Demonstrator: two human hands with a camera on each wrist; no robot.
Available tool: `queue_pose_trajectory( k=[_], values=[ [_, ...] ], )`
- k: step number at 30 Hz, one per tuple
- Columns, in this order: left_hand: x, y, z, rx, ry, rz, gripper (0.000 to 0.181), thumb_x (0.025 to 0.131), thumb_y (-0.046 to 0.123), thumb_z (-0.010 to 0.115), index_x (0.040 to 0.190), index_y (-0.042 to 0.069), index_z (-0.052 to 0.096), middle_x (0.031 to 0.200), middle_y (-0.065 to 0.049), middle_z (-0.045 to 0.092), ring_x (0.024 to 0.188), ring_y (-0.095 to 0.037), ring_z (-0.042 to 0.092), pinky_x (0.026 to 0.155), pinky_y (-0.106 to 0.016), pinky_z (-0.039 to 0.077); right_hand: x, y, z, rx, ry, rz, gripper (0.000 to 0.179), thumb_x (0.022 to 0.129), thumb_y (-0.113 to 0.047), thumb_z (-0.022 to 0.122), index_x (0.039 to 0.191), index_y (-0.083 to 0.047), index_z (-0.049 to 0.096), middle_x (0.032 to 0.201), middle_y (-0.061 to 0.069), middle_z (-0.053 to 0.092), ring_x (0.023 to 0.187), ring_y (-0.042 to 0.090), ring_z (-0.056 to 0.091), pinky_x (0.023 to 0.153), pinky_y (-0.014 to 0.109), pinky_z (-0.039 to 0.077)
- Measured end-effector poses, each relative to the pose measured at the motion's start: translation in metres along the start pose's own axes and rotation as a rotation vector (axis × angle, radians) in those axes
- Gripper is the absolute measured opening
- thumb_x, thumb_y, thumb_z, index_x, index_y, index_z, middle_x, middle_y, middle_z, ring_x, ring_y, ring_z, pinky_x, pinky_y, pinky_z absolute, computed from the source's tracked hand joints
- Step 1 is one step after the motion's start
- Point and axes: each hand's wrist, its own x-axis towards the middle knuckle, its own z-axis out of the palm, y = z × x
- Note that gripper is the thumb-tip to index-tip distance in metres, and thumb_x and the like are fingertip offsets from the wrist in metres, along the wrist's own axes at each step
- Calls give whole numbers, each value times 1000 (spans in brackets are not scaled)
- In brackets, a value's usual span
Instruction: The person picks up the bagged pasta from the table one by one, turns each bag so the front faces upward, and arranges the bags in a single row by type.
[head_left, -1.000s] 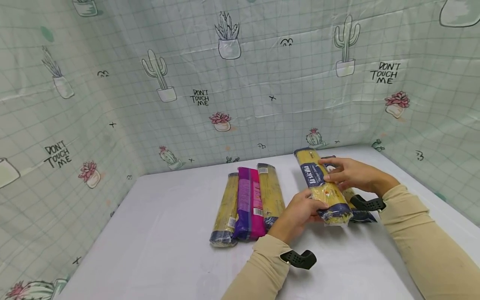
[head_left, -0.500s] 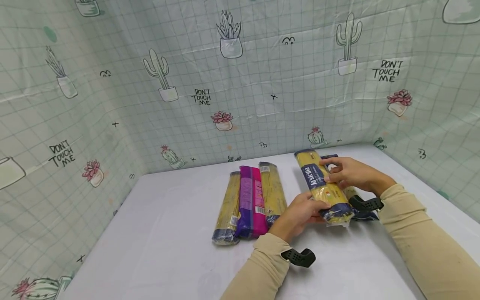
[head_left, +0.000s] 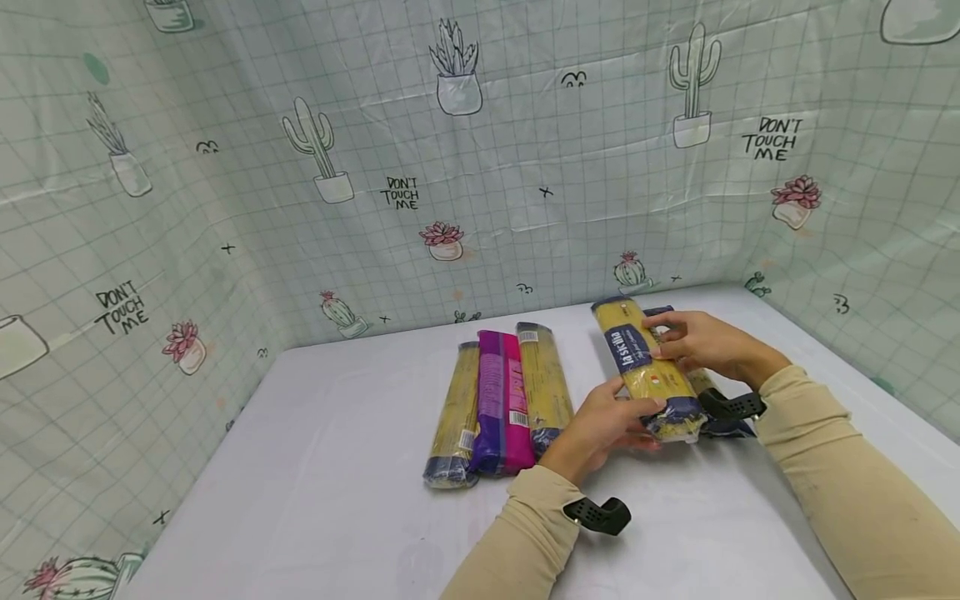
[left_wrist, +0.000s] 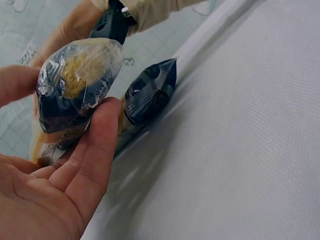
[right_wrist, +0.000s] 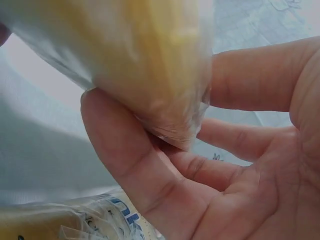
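A yellow and navy spaghetti packet (head_left: pixel 638 365) is held by both hands above the table at the right. My left hand (head_left: pixel 602 427) grips its near end, thumb on one side and fingers beneath, as the left wrist view shows. My right hand (head_left: pixel 712 346) holds its right edge between thumb and fingers. In the right wrist view the clear wrapper (right_wrist: pixel 165 95) fills the space between them. Below the right hand lies another pasta packet (head_left: pixel 724 428) with a dark end, mostly hidden by the hand and the held packet.
Left of the hands, three pasta packets lie side by side on the white table (head_left: pixel 337 467): a yellow one (head_left: pixel 455 408), a pink and purple one (head_left: pixel 501 404) and another yellow one (head_left: pixel 545 379). A patterned curtain (head_left: pixel 495 150) stands behind.
The held spaghetti packet's near end has risen slightly, and more of the left fingers shows beneath it. Both hands keep their hold. The three packets at left stay put.
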Motion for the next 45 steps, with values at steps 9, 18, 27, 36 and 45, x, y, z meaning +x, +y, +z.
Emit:
queue_pose_trajectory(
  k=[9,18,27,36,45],
  values=[
    [2,0,2,-35,-38,10,34,91,4,72,122,12,61,96,-13,72,83,-29,71,72,-43,60,-1,1,-3,-9,-27,-3,67,96,-11,64,151,7,30,139,33,47,102,24,63,81,38,56],
    [4,-7,6,7,48,5,33,90,1,73,119,12,63,93,-12,73,82,-30,71,72,-44,60,-3,9,0,-10,-16,15,64,96,-10,63,150,8,32,136,30,49,97,24,62,78,36,56],
    [4,-5,6,35,104,-4,30,90,7,74,118,15,65,90,-9,72,81,-27,72,72,-42,60,-1,15,1,-42,0,8,63,97,-11,63,149,9,34,137,31,47,99,24,63,79,36,56],
    [4,-3,8,52,145,0,25,91,9,74,115,13,67,91,-9,73,82,-27,72,73,-42,60,4,16,2,-51,31,24,62,96,-13,64,148,7,36,136,29,48,97,22,62,79,34,56],
    [3,-1,12,107,161,-12,28,89,6,75,116,10,66,94,-7,72,86,-26,71,76,-43,59,4,15,0,-51,35,47,57,96,-5,57,147,10,36,138,32,48,98,23,63,81,34,56]
  ],
)
